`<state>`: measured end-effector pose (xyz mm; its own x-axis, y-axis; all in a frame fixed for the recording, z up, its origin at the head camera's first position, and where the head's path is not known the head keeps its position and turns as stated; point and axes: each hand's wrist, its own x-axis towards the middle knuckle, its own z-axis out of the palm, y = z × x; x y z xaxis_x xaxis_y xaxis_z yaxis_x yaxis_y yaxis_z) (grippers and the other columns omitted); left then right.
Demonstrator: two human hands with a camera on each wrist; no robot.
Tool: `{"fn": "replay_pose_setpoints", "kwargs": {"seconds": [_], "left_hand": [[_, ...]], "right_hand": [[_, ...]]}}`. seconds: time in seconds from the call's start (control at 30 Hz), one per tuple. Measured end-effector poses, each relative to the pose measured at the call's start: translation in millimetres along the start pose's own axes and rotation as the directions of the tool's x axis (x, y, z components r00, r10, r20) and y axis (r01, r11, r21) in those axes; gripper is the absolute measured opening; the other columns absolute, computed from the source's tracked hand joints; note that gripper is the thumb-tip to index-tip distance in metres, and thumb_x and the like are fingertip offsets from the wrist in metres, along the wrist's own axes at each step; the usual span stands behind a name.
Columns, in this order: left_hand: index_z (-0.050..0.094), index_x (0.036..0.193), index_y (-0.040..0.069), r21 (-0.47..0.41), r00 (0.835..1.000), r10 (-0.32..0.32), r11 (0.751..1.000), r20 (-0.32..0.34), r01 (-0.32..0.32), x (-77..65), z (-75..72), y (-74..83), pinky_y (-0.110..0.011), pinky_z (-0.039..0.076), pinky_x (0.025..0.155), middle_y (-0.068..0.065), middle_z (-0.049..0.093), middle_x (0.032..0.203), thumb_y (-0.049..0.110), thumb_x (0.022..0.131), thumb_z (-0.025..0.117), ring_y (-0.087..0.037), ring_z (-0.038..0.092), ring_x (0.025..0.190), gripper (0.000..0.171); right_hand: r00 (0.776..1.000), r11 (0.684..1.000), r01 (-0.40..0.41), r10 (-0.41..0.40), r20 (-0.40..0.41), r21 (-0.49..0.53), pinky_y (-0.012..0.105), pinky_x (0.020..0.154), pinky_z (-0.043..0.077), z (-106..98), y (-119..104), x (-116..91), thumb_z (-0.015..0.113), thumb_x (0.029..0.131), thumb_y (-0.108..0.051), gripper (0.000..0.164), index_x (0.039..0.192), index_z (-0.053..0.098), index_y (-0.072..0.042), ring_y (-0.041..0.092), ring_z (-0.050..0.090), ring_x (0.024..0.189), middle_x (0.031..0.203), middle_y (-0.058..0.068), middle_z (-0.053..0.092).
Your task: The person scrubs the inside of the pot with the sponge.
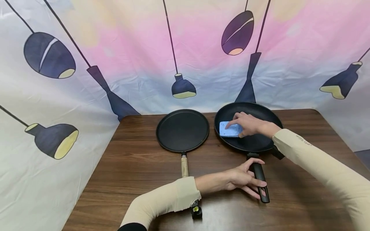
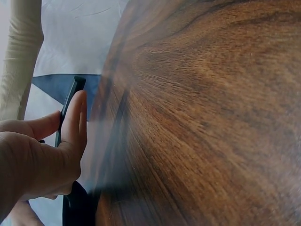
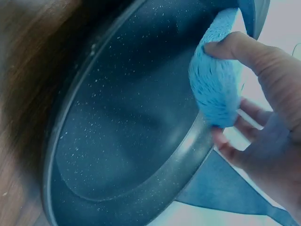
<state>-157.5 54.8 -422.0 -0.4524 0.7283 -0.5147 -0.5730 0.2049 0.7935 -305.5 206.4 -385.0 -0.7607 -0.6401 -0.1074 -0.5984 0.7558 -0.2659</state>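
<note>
"What's going on at the bench (image 1: 130, 179)?"

"Wiping out the frying pan (image 1: 254, 143), I'd judge. The blue sponge (image 1: 230, 132) is inside it, over on the left, close to the rim."

"And the hands?"

"Both are busy. The right hand (image 1: 249, 124) has the sponge pinched, thumb on one side and fingers on the other, so it's closed only as far as the sponge's thickness allows. The left hand (image 1: 242, 178) has the pan's black handle (image 1: 259, 173) between thumb and fingers, a light hold with the fingers spread along it."

"Is the sponge pressed down hard?"

"Can't tell. It's near the curved side wall, but the pressure doesn't show."

"So what does the next move call for?"

"If the wiping goes on, a steady left hold so the pan doesn't turn, and the sponge kept flat as it's drawn round the wall and over the floor. The right side looks like the part to reach for."

"And the flat pan (image 1: 182, 130)?"

"Just beside it on the left, with neither hand on it. The left sleeve (image 1: 170, 195) hides part of its wooden handle (image 1: 184, 166)."
</note>
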Motion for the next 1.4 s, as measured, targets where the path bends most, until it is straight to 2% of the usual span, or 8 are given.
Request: {"fn": "replay_pose_setpoints", "kwargs": {"seconds": [0.13,0.27,0.5,0.73,0.9,1.13,1.33,1.4], "left_hand": [[0.042,0.137,0.039,-0.001,1.0,0.0,1.0,0.003,0.0,0.0,-1.6,-0.3,-0.062,0.052,0.1,-0.01,0.068,0.096,-0.004,0.1,0.06,-0.057,0.056,0.122,0.059],[0.044,0.136,0.04,-0.021,1.0,-0.01,1.0,0.005,0.01,-0.5,-1.1,-1.9,-0.063,0.05,0.102,-0.011,0.069,0.096,-0.004,0.1,0.06,-0.057,0.055,0.123,0.059],[0.044,0.133,0.039,-0.022,1.0,-0.009,1.0,0.019,0.009,0.4,0.0,-4.8,-0.063,0.05,0.102,-0.012,0.07,0.092,-0.005,0.1,0.059,-0.06,0.054,0.122,0.057],[0.044,0.131,0.037,-0.008,1.0,0.003,1.0,-0.006,-0.003,2.0,0.0,-6.2,-0.059,0.055,0.097,-0.019,0.072,0.088,-0.007,0.098,0.061,-0.061,0.056,0.118,0.058],[0.047,0.132,0.037,-0.021,0.997,0.043,0.999,-0.062,-0.045,1.6,3.3,-8.5,-0.053,0.061,0.09,-0.015,0.071,0.088,-0.009,0.096,0.064,-0.059,0.06,0.114,0.061],[0.05,0.132,0.037,-0.017,0.992,0.071,0.997,-0.105,-0.073,1.5,8.9,-13.1,-0.054,0.062,0.087,-0.015,0.071,0.087,-0.01,0.094,0.065,-0.058,0.064,0.11,0.062],[0.051,0.132,0.036,-0.01,0.989,0.112,0.994,-0.1,-0.113,1.6,5.6,-14.5,-0.051,0.064,0.081,-0.014,0.071,0.084,-0.011,0.093,0.065,-0.059,0.064,0.108,0.063],[0.05,0.132,0.036,-0.004,0.989,0.116,0.993,-0.096,-0.117,1.6,4.3,-14.3,-0.049,0.064,0.079,-0.015,0.071,0.084,-0.011,0.093,0.066,-0.059,0.065,0.107,0.063]], "right_hand": [[0.99,0.992,0.103,-0.109,-0.089,-0.07,0.058,0.094,0.043,1,5,2,0.086,0.079,-0.003,0.056,0.128,0.072,-0.026,0.036,0.047,0.116,0.131,0.018,0.054],[0.971,0.968,0.185,-0.206,-0.119,-0.17,0.055,0.095,0.043,4,14,12,0.085,0.081,-0.003,0.057,0.131,0.071,-0.025,0.037,0.046,0.121,0.136,0.018,0.053],[0.97,0.905,0.136,-0.205,-0.132,-0.402,0.051,0.088,0.045,12,34,30,0.082,0.085,-0.004,0.056,0.135,0.068,-0.025,0.039,0.048,0.119,0.137,0.021,0.051],[0.974,0.857,-0.017,-0.103,-0.204,-0.515,0.054,0.083,0.051,10,50,41,0.08,0.087,-0.006,0.052,0.134,0.069,-0.023,0.042,0.049,0.111,0.13,0.027,0.05],[0.975,0.796,-0.157,0.029,-0.222,-0.585,0.055,0.084,0.05,6,63,40,0.081,0.088,-0.012,0.052,0.137,0.067,-0.023,0.043,0.046,0.113,0.13,0.028,0.047],[0.955,0.741,-0.29,0.184,-0.233,-0.606,0.06,0.092,0.048,4,73,16,0.059,0.1,0.0,0.042,0.138,0.066,-0.019,0.045,0.044,0.117,0.132,0.033,0.045],[0.936,0.691,-0.348,0.299,-0.187,-0.634,0.055,0.085,0.046,-11,72,-17,0.056,0.102,-0.004,0.027,0.123,0.072,-0.01,0.043,0.042,0.111,0.125,0.033,0.046],[0.921,0.688,-0.369,0.362,-0.146,-0.625,0.053,0.082,0.045,-16,66,-28,0.056,0.102,-0.003,0.022,0.116,0.073,-0.006,0.042,0.04,0.104,0.118,0.032,0.047]]}}
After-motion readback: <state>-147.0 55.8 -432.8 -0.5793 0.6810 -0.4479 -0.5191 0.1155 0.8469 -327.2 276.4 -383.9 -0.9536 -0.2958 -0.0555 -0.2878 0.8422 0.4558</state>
